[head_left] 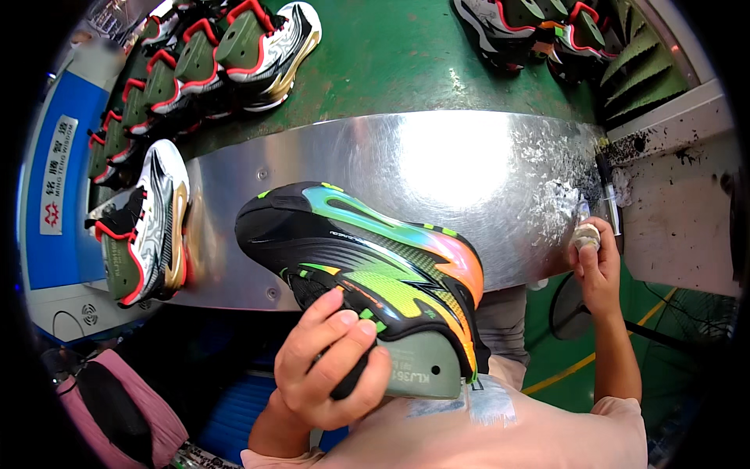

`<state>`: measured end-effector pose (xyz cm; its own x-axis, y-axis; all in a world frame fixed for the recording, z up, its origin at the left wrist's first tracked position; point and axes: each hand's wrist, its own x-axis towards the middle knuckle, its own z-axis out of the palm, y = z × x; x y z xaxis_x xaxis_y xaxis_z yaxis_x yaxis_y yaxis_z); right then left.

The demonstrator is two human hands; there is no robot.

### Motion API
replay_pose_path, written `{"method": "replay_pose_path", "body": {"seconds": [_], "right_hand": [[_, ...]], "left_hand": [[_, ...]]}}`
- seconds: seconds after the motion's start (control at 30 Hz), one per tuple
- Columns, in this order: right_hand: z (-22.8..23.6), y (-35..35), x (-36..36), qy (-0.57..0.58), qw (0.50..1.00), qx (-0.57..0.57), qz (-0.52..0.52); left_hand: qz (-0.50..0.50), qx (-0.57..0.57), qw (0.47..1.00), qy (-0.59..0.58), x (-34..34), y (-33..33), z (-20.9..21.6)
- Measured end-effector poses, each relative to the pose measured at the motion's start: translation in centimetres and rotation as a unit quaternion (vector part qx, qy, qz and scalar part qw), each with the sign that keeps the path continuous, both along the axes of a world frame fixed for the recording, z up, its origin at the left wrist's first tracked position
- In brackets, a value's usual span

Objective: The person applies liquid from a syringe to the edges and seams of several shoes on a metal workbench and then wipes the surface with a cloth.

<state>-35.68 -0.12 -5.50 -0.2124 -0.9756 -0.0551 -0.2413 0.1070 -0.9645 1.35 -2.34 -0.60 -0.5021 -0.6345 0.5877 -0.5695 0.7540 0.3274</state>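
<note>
My left hand [332,359] is closed round the tongue and lace side of a black sneaker [375,250] with green, yellow and orange panels. The shoe lies tilted on its side above the metal plate, toe pointing left, and a grey-green shoe last [426,363] fills its opening. At the plate's right end, my right hand [598,270] is closed on a small whitish roundish thing [586,237], whose exact kind I cannot make out. Just beyond that hand is a black and clear pen-like tool [607,187].
A shiny metal plate [328,156], smeared white at its right end, spans the green bench [391,62]. One white, black and red sneaker [160,223] stands at its left end. Several similar shoes [258,55] line the back left, others [508,27] the back right. A machine housing [680,211] borders the right.
</note>
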Motion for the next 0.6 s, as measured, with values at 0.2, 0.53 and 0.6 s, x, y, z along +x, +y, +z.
{"method": "replay_pose_path", "body": {"seconds": [0.2,0.53,0.6], "right_hand": [[1.7,-0.4,1.1,0.112,0.991,0.075,0.001],[9.6,-9.0,16.1,-0.328,0.896,0.091,0.284],[9.1,-9.8,16.6,-0.326,0.889,0.145,0.287]], "left_hand": [[-0.009,0.048,0.999,0.011,0.4,0.3,0.4],[-0.053,0.041,0.997,0.029,0.3,-1.8,0.6],[-0.063,-0.01,0.996,0.058,0.4,-2.2,-0.1]]}}
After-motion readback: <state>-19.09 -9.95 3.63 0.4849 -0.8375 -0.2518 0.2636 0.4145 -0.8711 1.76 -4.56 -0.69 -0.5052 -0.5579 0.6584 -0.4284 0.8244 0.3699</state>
